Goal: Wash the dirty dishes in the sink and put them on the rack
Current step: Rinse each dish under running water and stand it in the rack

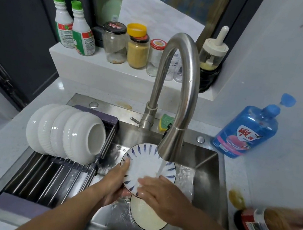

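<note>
Plate (pixel 141 163) I hold: white, dark blue dashes fanned round its rim. Second plate (pixel 146 218) below: cream, thin dark edge. Bowls (pixel 65 133) on my rack (pixel 21 207): plain white, ribbed; rack frame purple, bars steel-grey. Sponge (pixel 165 122): yellow and green. Soap bottle (pixel 245 129): blue, pink-and-red label. Two cleaner bottles (pixel 82 35): white, green tops.

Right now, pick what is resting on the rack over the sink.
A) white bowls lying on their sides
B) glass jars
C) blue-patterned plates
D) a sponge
A: the white bowls lie nested on their sides on the rack, while the blue-patterned plate is held by the left hand under the faucet.
</note>
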